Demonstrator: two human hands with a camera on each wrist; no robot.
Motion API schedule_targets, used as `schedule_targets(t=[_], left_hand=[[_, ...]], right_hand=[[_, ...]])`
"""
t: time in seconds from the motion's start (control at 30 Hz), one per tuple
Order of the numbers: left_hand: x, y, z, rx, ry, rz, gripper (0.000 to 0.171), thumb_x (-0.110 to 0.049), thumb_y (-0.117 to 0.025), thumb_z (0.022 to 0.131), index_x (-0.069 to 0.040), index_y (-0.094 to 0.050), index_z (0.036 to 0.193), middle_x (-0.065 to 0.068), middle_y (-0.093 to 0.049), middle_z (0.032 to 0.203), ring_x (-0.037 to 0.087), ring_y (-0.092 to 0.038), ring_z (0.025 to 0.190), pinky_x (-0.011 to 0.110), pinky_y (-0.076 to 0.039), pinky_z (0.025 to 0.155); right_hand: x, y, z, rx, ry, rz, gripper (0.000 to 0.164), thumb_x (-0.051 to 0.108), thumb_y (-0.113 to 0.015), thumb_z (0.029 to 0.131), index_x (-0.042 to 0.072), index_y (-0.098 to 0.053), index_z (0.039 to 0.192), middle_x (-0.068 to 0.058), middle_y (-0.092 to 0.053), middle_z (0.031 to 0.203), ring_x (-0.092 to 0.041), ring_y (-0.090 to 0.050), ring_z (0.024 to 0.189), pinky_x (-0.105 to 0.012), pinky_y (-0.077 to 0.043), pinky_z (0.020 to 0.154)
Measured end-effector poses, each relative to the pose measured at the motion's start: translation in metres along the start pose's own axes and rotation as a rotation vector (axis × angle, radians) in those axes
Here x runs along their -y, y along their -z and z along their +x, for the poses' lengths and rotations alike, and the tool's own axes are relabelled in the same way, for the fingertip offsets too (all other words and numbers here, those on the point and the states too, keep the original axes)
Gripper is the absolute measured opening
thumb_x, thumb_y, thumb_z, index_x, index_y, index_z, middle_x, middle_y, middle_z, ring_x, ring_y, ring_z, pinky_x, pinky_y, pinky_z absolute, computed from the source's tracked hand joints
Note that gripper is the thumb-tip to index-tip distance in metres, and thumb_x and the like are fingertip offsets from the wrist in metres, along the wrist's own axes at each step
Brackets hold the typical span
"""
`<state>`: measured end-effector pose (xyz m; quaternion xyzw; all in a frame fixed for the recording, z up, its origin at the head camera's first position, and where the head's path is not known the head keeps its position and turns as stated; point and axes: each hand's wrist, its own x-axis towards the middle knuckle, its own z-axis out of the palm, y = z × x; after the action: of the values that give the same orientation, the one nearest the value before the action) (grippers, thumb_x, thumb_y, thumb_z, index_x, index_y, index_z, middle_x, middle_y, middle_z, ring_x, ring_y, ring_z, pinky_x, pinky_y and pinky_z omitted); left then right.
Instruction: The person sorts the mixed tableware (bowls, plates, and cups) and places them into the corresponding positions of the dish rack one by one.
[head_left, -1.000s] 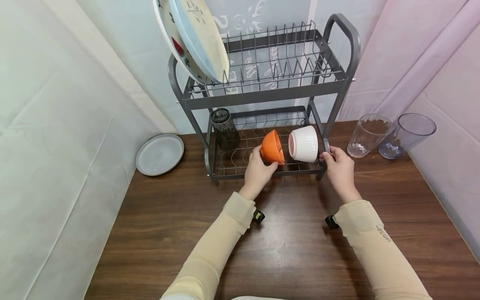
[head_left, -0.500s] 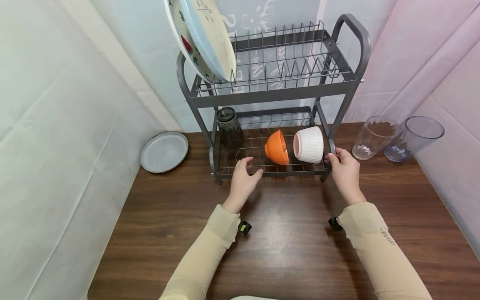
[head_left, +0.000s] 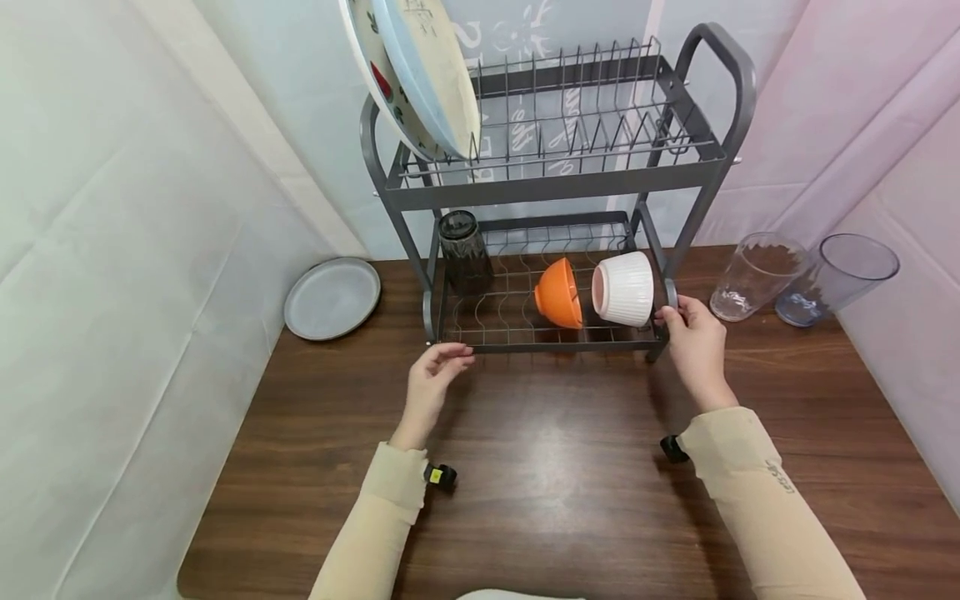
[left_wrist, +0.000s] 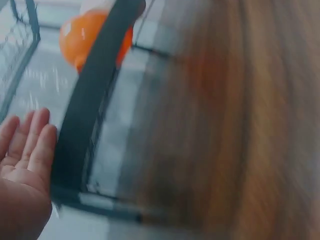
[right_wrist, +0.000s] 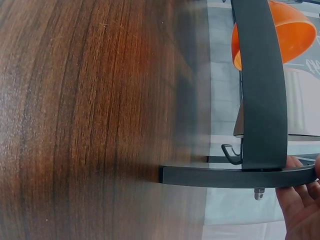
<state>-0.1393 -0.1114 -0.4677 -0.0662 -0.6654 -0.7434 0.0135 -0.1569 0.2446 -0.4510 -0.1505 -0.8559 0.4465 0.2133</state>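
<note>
One metal rack (head_left: 555,185) on wood-grain counter (head_left: 562,483). Low on it: one smooth orange bowl (head_left: 557,296), one ribbed white bowl (head_left: 628,290) right, both tipped sideways; one dark glass (head_left: 467,258) left. Two tall glasses (head_left: 750,279) far right. Left hand (head_left: 431,382) straight-fingered, free, by rack's near left corner; right hand (head_left: 697,343) grips its right side.

Bright, soft light is filling the head view and leaving a pale glare on the table (head_left: 555,475); blur is streaking the left wrist view.
</note>
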Motion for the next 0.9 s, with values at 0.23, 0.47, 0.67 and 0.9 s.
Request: schedule_targets(t=[0.23, 0.47, 0.67, 0.9], left_hand=[[0.012, 0.048, 0.003, -0.250, 0.115, -0.334, 0.019, -0.007, -0.049, 0.088, 0.008, -0.056, 0.097, 0.009, -0.068, 0.084, 0.020, -0.065, 0.078, 0.033, -0.051, 0.077], [0.015, 0.094, 0.023, -0.504, 0.374, -0.438, 0.038, -0.020, -0.043, 0.092, 0.005, -0.044, 0.121, 0.009, -0.063, 0.102, 0.021, -0.059, 0.102, 0.029, -0.046, 0.089], [0.022, 0.137, 0.052, -0.550, 0.539, -0.744, 0.046, -0.025, -0.047, 0.091, -0.008, -0.035, 0.132, 0.011, -0.047, 0.127, 0.020, -0.045, 0.121, 0.027, -0.034, 0.102], [0.013, 0.166, 0.069, -0.602, 0.665, -0.853, 0.056, -0.029, -0.046, 0.090, -0.015, -0.021, 0.138, 0.005, -0.033, 0.139, 0.016, -0.039, 0.125, 0.023, -0.034, 0.101]], right_hand=[[-0.004, 0.001, 0.001, -0.025, -0.013, 0.003, 0.025, 0.021, -0.051, 0.089, 0.005, -0.060, 0.106, -0.012, -0.065, 0.087, 0.010, -0.054, 0.066, -0.005, -0.036, 0.057], [-0.004, 0.002, 0.001, -0.012, -0.022, 0.011, 0.026, 0.020, -0.051, 0.089, 0.004, -0.059, 0.107, -0.014, -0.065, 0.089, 0.009, -0.054, 0.067, -0.006, -0.036, 0.056], [-0.004, 0.001, 0.002, -0.015, -0.022, 0.022, 0.026, 0.021, -0.051, 0.088, 0.004, -0.060, 0.106, -0.015, -0.066, 0.090, 0.007, -0.055, 0.068, -0.005, -0.036, 0.058], [-0.003, -0.003, 0.002, -0.003, -0.017, 0.037, 0.025, 0.022, -0.051, 0.088, 0.005, -0.061, 0.104, -0.015, -0.066, 0.090, 0.009, -0.055, 0.067, -0.003, -0.038, 0.060]])
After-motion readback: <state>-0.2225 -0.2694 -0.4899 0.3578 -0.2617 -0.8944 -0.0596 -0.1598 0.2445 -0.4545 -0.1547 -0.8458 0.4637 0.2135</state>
